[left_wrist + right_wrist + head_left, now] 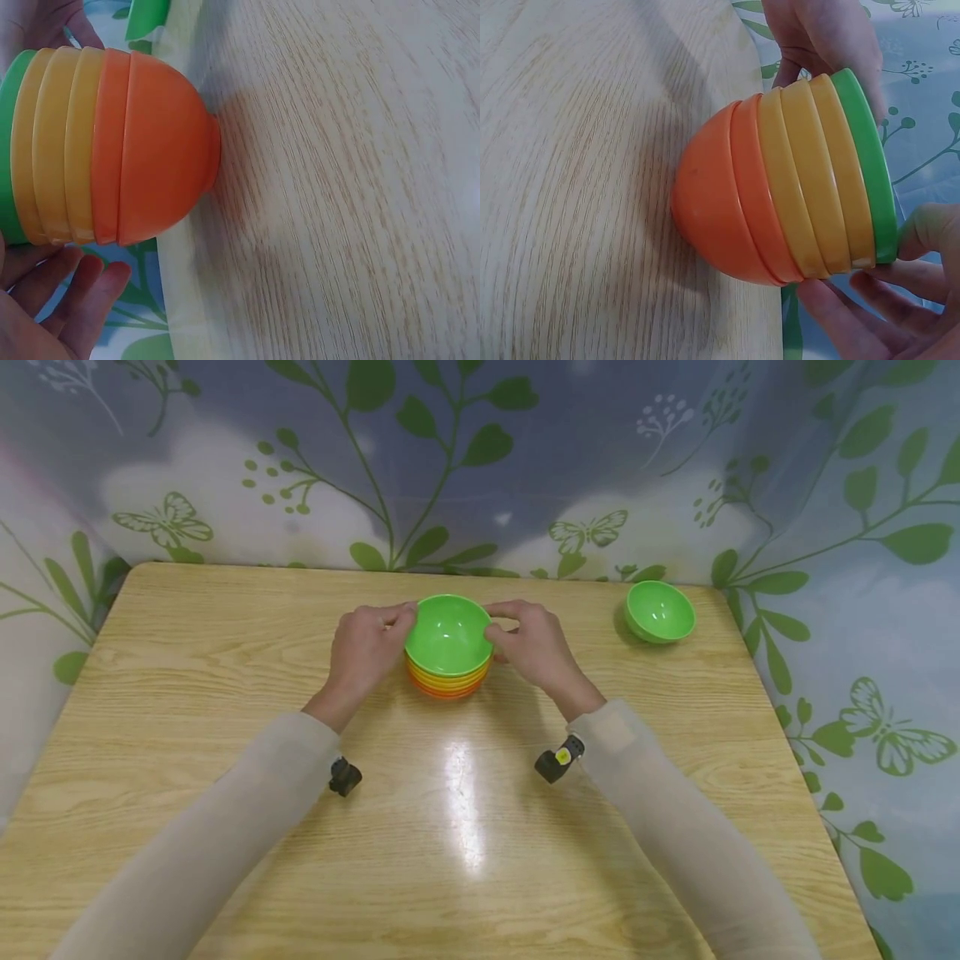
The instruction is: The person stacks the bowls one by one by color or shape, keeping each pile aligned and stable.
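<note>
A stack of bowls stands upright on the wooden table, with a green bowl point(450, 639) nested at the top. Below its rim come several yellow bowls point(810, 172), then two orange bowls point(161, 154) at the bottom. On the left side, my left hand point(371, 645) grips the green bowl's rim with thumb and fingers. Opposite it, my right hand point(534, 643) pinches that rim between thumb and forefinger. Its other fingers point(847, 319) lie along the outside of the stack. The left fingertips are partly hidden behind the bowls in the left wrist view.
Another green bowl point(660, 612) stands apart near the back right corner of the table point(225, 610). A curtain point(585, 452) printed with leaves and butterflies hangs behind the table's far edge and along its right side.
</note>
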Available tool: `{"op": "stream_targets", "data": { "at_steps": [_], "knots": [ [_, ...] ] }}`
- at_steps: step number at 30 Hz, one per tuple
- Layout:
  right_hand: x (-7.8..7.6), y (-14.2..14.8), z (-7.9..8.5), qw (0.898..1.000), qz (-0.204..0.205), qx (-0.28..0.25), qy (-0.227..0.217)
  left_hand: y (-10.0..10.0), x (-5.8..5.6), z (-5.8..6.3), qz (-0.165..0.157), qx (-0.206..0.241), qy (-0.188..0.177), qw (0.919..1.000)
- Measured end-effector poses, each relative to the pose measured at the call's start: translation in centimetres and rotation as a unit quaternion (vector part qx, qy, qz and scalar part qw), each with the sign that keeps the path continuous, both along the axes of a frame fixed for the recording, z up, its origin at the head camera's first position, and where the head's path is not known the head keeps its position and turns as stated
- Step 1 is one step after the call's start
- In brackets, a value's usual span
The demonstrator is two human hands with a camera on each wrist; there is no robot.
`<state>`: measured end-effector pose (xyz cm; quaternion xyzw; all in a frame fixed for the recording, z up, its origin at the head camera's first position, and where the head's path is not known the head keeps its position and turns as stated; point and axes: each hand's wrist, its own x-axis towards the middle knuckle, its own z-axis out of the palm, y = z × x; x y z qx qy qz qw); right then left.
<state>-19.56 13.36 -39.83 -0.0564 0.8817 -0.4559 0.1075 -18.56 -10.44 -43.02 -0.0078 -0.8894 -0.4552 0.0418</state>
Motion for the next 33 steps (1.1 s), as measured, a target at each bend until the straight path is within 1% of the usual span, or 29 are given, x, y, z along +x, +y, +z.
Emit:
{"op": "stream_targets", "data": {
  "at_steps": [9, 17, 21, 25, 28, 33],
  "knots": [
    [0.03, 0.02, -0.22, 1.0, 0.0, -0.008, -0.01, 0.17, 0.07, 0.02, -0.001, 0.002, -0.004, 1.0],
    [0.11, 0.02, -0.2, 0.999, 0.004, -0.031, -0.015, 0.19, -0.01, -0.04, -0.006, 0.011, -0.008, 0.9999],
    [0.12, 0.04, -0.29, 0.999, 0.003, -0.031, -0.017, 0.23, -0.07, -0.11, -0.007, 0.012, -0.011, 0.9999],
    [0.11, 0.01, -0.39, 0.999, 0.0, -0.031, -0.016, 0.18, -0.11, -0.19, -0.006, 0.015, -0.028, 0.9995],
    [0.18, 0.0, -0.47, 0.999, -0.005, -0.037, -0.023, -0.02, -0.08, -0.24, -0.012, 0.026, -0.057, 0.998],
    [0.26, 0.14, -0.8, 0.996, -0.015, -0.068, -0.049, -0.43, 0.04, -0.34, -0.026, 0.053, -0.102, 0.9931]
  ]
}}
